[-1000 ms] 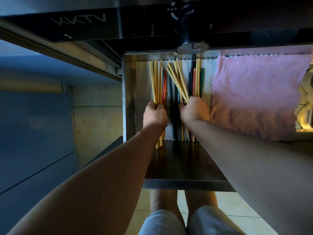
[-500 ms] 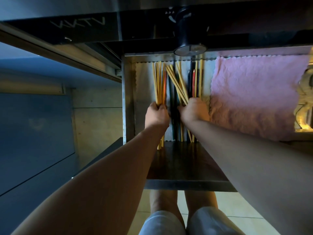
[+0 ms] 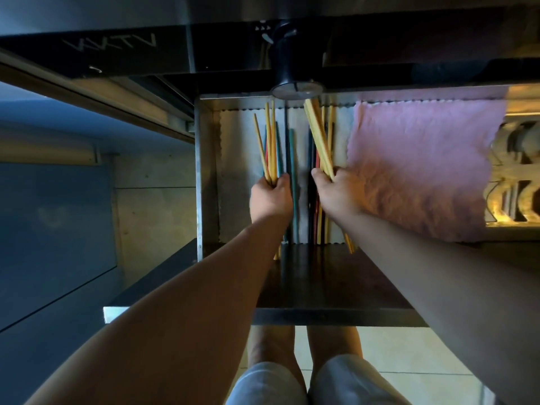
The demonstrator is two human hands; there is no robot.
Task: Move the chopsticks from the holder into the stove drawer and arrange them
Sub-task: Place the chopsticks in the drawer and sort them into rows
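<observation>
The open stove drawer has metal walls and a pale liner. My left hand grips a bundle of yellow wooden chopsticks that fan out toward the drawer's back. My right hand grips a second bundle of yellow chopsticks, tilted to the left at their far ends. Between the two hands, teal and dark chopsticks lie lengthwise on the liner, with red and yellow ones beside my right hand. The holder is not in view.
A pink cloth covers the drawer's right part. A black stove knob juts out above the drawer's back. The dark drawer front lies near me, with my knees and a tiled floor below. Grey cabinet fronts stand at the left.
Both hands have drawn apart, each taking its bundle of yellow chopsticks sideways. The teal and dark chopsticks in the middle now lie uncovered.
</observation>
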